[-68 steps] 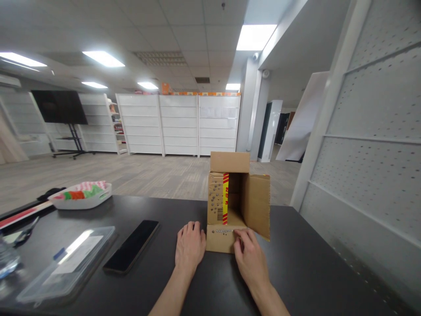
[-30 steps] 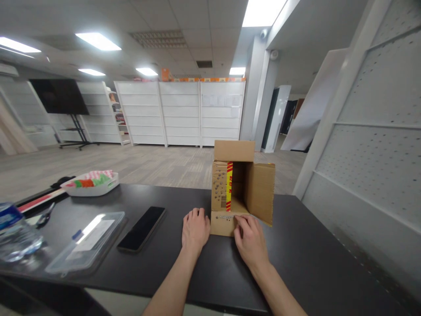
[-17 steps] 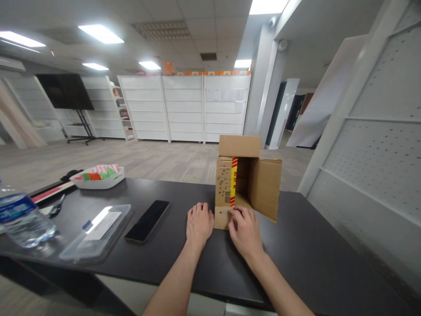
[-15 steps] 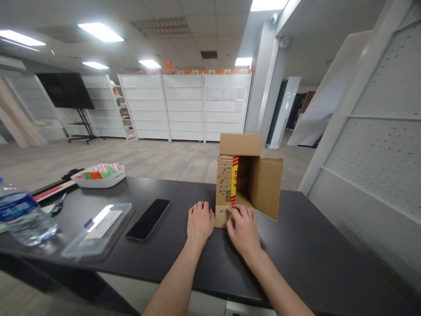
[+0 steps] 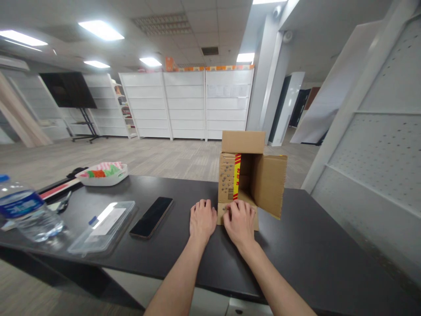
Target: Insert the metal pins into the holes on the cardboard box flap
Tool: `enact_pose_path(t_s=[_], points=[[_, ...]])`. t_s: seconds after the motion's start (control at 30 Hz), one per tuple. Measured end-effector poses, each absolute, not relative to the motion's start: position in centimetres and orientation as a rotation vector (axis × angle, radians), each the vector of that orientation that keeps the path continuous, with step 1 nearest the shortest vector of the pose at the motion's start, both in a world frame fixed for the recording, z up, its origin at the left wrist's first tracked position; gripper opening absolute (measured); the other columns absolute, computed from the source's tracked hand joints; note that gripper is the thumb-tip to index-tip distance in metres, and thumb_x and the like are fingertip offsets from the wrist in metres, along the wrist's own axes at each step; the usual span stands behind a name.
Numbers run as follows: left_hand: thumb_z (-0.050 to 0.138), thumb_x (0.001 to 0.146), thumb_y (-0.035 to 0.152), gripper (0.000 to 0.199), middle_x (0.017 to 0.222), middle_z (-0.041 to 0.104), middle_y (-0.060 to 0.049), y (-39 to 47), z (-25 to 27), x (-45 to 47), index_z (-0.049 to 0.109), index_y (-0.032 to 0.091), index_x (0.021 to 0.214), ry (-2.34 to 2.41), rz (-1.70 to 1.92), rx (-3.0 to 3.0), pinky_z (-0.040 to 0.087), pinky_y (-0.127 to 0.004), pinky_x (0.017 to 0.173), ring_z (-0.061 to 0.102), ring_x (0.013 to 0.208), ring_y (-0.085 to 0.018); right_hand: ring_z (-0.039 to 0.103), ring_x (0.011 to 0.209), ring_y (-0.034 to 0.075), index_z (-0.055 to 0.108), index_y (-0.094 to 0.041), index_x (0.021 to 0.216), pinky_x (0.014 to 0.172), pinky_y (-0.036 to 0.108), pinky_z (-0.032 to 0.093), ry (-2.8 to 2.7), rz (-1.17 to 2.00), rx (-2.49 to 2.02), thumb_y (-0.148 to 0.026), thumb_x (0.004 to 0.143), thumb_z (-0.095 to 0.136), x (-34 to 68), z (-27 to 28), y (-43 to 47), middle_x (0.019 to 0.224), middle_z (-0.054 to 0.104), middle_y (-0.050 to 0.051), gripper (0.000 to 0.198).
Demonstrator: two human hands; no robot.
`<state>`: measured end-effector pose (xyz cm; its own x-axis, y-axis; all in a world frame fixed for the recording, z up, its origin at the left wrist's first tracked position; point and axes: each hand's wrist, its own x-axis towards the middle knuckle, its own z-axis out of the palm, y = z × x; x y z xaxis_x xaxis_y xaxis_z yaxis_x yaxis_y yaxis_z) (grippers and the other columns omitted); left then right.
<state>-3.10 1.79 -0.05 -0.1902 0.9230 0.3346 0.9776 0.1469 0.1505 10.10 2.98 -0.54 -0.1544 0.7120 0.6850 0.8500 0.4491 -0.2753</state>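
A brown cardboard box [image 5: 226,175] stands on the dark table with its opening facing me. One flap is raised at the top, one swings out to the right, and one hangs at the front. Small dark round spots dot its left panel, beside a yellow-and-red tape strip [image 5: 236,175]. My left hand [image 5: 202,219] rests palm down on the table just left of the box, fingers laid forward. On the lower flap, my right hand [image 5: 240,219] has its thumb and fingers drawn together against the cardboard. Whatever those fingertips pinch is too small to name.
Left of my hands lie a black phone [image 5: 151,217] and a clear plastic case [image 5: 101,228]. A water bottle [image 5: 28,210] stands at the far left. Behind are a white basket [image 5: 105,179] with colourful contents and scissors [image 5: 65,202]. A perforated panel [image 5: 378,162] borders the right side.
My right hand has shifted slightly left along the lower flap, its fingers more bunched. My left hand stays beside the box. The whole view has moved a little.
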Motion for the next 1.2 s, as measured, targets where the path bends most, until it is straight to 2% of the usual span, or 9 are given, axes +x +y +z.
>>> enact_pose_path(t_s=[0.53, 1.2], points=[[0.043, 0.096, 0.028, 0.025, 0.113, 0.063, -0.011, 1.84, -0.01, -3.15, 0.061, 0.018, 0.111, -2.268, -0.508, -1.896, 0.040, -0.041, 0.098, 0.057, 0.110, -0.025, 0.048, 0.092, 0.027, 0.058, -0.020, 0.086, 0.081, 0.040, 0.030, -1.910, -0.296, -1.336, -0.019, 0.086, 0.058, 9.72, -1.08, 3.33, 0.094, 0.062, 0.008, 0.002], [0.042, 0.097, 0.029, 0.025, 0.112, 0.063, -0.010, 1.91, -0.08, -3.18, 0.060, 0.018, 0.109, -2.257, -0.481, -1.898, 0.041, -0.039, 0.096, 0.057, 0.109, -0.025, 0.050, 0.093, 0.026, 0.057, -0.019, 0.087, 0.083, 0.038, 0.030, -1.890, -0.317, -1.277, -0.017, 0.092, 0.050, 9.66, -1.14, 3.08, 0.091, 0.065, 0.008, 0.008]])
